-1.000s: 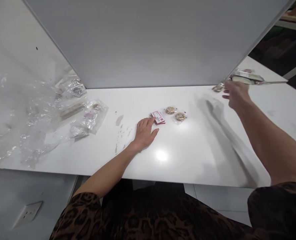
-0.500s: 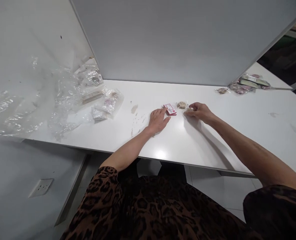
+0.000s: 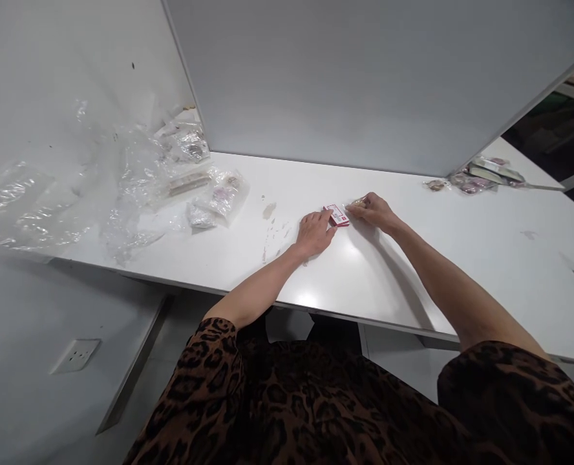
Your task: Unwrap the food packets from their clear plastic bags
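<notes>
Red-and-white card packet (image 3: 337, 215) lies flat on the white worktop (image 3: 413, 271), near its middle, in front of the grey partition panel (image 3: 364, 77). Left hand (image 3: 315, 234) rests palm down, fingers spread and closed on nothing, with fingertips touching the packet's near-left edge. Right hand (image 3: 373, 210) sits just right of the packet, fingers curled loosely over a small clear-wrapped biscuit (image 3: 357, 203); only a corner of the wrapper shows, so whether the grip is actually closed on it cannot be told. Change noted: one second ago the right hand was stretched far out to the worktop's right end by the loose packets (image 3: 481, 175); half a second ago it was back at the two wrapped biscuits beside the card packet; now it has slid closer, almost touching the packet, and only one wrapper is visible beyond the fingers. Left hand has held its place at the packet throughout. Judgement: both hands have converged on the centre items. Crumpled clear plastic bags (image 3: 136, 174) with small contents lie well apart at the left.
</notes>
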Available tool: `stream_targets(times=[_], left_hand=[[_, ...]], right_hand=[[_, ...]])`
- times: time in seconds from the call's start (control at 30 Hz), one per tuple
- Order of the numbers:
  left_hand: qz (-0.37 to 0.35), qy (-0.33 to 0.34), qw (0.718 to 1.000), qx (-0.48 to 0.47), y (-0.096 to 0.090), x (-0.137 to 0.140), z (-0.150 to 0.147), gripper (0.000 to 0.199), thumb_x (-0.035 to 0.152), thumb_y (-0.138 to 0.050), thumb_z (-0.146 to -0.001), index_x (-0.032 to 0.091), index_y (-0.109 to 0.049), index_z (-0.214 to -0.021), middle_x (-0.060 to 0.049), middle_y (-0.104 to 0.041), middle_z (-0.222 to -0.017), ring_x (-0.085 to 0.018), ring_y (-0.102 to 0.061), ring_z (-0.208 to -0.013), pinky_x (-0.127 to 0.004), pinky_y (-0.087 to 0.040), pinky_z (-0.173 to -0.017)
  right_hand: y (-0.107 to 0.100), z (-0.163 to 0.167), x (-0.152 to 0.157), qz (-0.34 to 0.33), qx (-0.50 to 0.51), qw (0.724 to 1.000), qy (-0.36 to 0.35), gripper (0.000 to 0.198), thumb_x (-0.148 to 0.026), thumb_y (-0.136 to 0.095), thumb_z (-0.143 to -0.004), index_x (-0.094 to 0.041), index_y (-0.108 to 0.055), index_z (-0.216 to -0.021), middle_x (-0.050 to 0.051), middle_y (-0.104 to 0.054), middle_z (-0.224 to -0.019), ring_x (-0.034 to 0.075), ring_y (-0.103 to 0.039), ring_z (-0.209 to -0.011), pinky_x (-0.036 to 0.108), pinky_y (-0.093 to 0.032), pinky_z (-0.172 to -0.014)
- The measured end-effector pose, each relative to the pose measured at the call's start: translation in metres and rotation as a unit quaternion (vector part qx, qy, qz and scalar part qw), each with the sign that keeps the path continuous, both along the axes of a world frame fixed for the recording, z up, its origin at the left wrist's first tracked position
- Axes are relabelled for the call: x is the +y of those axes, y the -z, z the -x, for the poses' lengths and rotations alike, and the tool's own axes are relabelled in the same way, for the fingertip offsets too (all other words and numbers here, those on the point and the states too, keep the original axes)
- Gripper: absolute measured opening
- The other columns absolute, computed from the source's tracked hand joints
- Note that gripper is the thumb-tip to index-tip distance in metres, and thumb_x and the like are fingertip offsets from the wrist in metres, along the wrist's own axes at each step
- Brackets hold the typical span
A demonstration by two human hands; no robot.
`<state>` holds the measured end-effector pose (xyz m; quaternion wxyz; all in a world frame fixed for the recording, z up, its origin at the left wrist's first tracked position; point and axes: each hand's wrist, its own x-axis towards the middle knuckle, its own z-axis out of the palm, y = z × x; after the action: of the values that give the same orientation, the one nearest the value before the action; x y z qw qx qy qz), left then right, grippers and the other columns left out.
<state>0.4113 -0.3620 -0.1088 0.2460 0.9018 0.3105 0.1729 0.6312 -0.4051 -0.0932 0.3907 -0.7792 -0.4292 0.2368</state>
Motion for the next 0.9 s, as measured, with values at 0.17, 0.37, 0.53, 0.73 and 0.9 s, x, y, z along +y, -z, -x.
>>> stream_targets(times=[0.17, 0.37, 0.53, 0.73, 0.9], left_hand=[[0.053, -0.032, 0.997, -0.048, 0.002, 0.007, -0.004, 0.050, 0.024, -0.047, -0.100, 0.017, -0.050, -0.150, -0.013, -0.060, -0.150, -0.028, -0.052, -0.140, -0.046, -0.035, -0.122], [0.173, -0.089, 0.956, -0.220, 0.000, 0.013, -0.002, 0.050, 0.007, -0.056, -0.090, 0.018, -0.060, -0.139, -0.013, -0.053, -0.154, -0.024, -0.052, -0.142, -0.039, -0.041, -0.122], [0.376, -0.141, 0.822, -0.404, -0.002, 0.021, 0.000, 0.058, 0.006, -0.066, -0.084, 0.019, -0.055, -0.139, -0.013, -0.060, -0.138, -0.021, -0.066, -0.116, -0.039, -0.057, -0.103], [0.465, -0.038, 0.758, -0.455, 0.002, 0.023, -0.002, 0.057, 0.028, -0.084, -0.078, 0.017, -0.058, -0.127, -0.009, -0.069, -0.116, -0.015, -0.068, -0.096, -0.035, -0.058, -0.093], [0.323, 0.071, 0.868, -0.371, 0.014, 0.011, -0.006, 0.048, 0.040, -0.082, -0.079, 0.019, -0.067, -0.121, -0.009, -0.069, -0.120, -0.021, -0.066, -0.110, -0.039, -0.054, -0.103]], right_hand=[[0.005, 0.029, -0.001, -0.110, 0.106, 0.988, 0.022, 0.060, -0.050, -0.094, -0.060, -0.023, -0.046, -0.082, -0.003, -0.055, -0.069, 0.013, -0.050, -0.065, 0.027, -0.039, -0.058], [0.006, 0.066, 0.003, -0.173, 0.290, 0.939, 0.059, 0.055, -0.038, -0.091, -0.065, -0.025, -0.045, -0.094, -0.006, -0.058, -0.072, 0.014, -0.059, -0.067, 0.026, -0.050, -0.060], [0.001, 0.085, -0.006, -0.182, 0.424, 0.885, 0.068, 0.042, -0.021, -0.084, -0.072, -0.024, -0.051, -0.097, -0.001, -0.068, -0.086, 0.016, -0.067, -0.079, 0.030, -0.062, -0.071], [-0.007, 0.090, -0.034, -0.153, 0.513, 0.842, 0.065, 0.018, -0.029, -0.079, -0.084, -0.020, -0.065, -0.089, 0.005, -0.073, -0.090, 0.017, -0.070, -0.083, 0.030, -0.066, -0.073], [-0.005, 0.095, -0.061, -0.158, 0.498, 0.853, 0.002, 0.043, -0.048, -0.092, -0.071, -0.021, -0.071, -0.098, 0.005, -0.074, -0.096, 0.020, -0.070, -0.084, 0.032, -0.065, -0.067]])
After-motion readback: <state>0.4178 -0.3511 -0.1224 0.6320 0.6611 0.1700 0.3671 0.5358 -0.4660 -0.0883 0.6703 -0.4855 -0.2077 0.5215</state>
